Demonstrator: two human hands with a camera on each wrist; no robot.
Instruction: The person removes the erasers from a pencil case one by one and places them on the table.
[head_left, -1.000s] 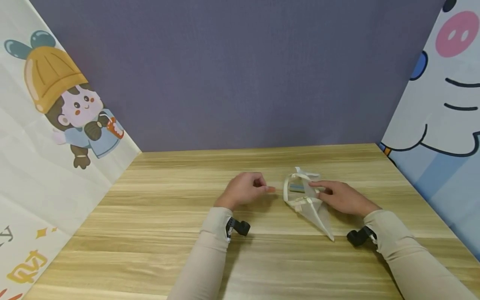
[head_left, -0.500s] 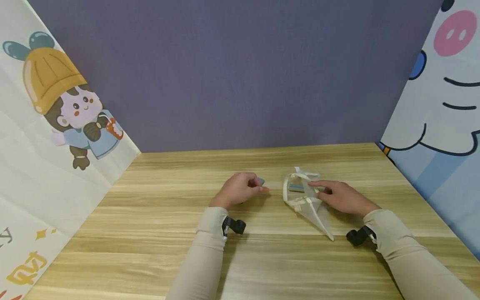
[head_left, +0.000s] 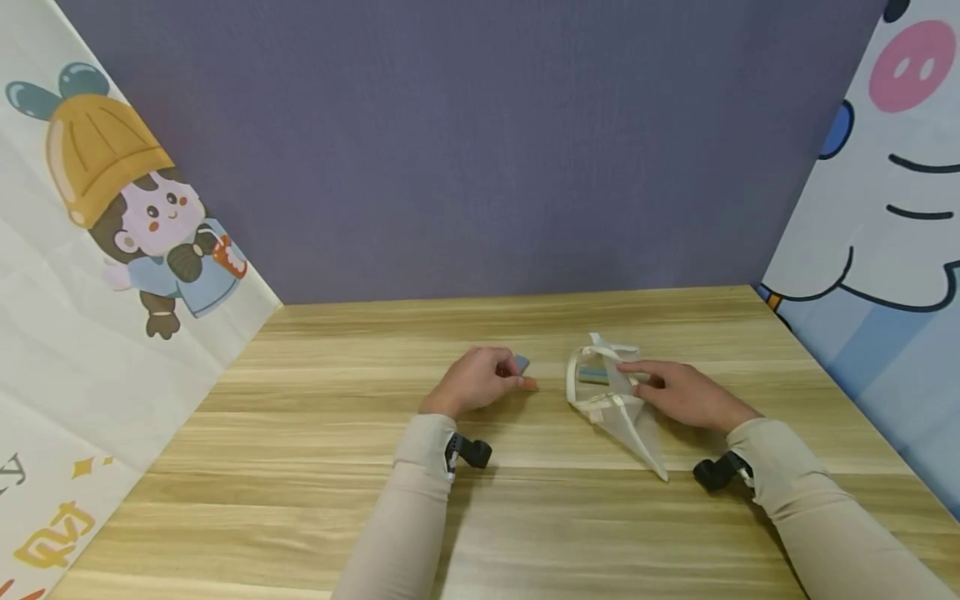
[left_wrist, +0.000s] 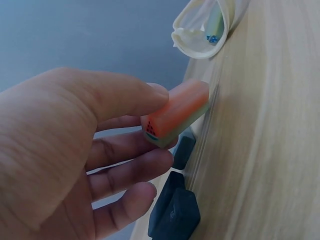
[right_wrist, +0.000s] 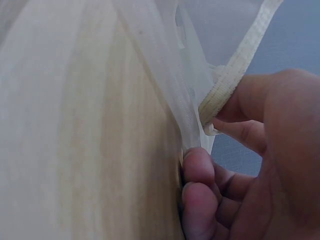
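Observation:
My left hand [head_left: 476, 382] pinches a small watermelon-patterned block [left_wrist: 182, 110] between thumb and fingers. It is orange-red above and pale green below, with dark seeds drawn on its end. My right hand [head_left: 686, 394] grips the rim of a sheer mesh zipper pouch [head_left: 628, 417] and keeps its mouth open towards the left hand. Inside the pouch lies a greenish block [head_left: 593, 376]; the left wrist view shows blue spots on its end. The two hands are apart, with the pouch mouth right of the left fingertips.
Several dark blue blocks [left_wrist: 176, 210] stand on the wooden table [head_left: 315, 467] beyond the left hand; the head view shows only part of one blue-grey block [head_left: 522, 363]. A grey-purple panel [head_left: 480, 150] closes off the back, with printed cartoon sheets at both sides.
My left hand has drawn back slightly left, away from the pouch, and a blue-grey block now shows behind its fingers. The right hand and pouch have stayed in place.

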